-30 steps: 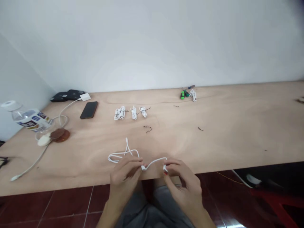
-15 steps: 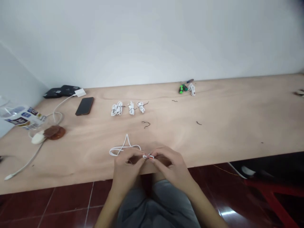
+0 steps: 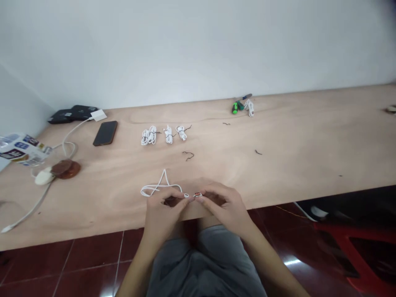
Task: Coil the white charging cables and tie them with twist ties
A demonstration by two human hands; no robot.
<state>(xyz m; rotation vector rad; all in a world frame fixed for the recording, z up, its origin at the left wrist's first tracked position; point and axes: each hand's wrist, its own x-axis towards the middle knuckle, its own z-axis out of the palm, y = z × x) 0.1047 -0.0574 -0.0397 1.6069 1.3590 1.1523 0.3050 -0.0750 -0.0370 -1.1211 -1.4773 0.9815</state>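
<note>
A white cable lies in a loose loop on the plywood table, close to its front edge. My left hand pinches one small white plug of the cable. My right hand pinches a second plug with a red mark, a little to the right of the first. The fingertips of both hands nearly touch above the table edge. Most of the cable between the plugs is hidden by my fingers.
Three white cable bundles tied with black wire lie ahead. Farther right are a green-handled screwdriver and a fourth bundle. At left are a black phone, a plastic bottle and a white adapter with its cable.
My hands have come together, bringing the two plugs from wide apart to close side by side. The table sits higher in the view as my head has tilted.
</note>
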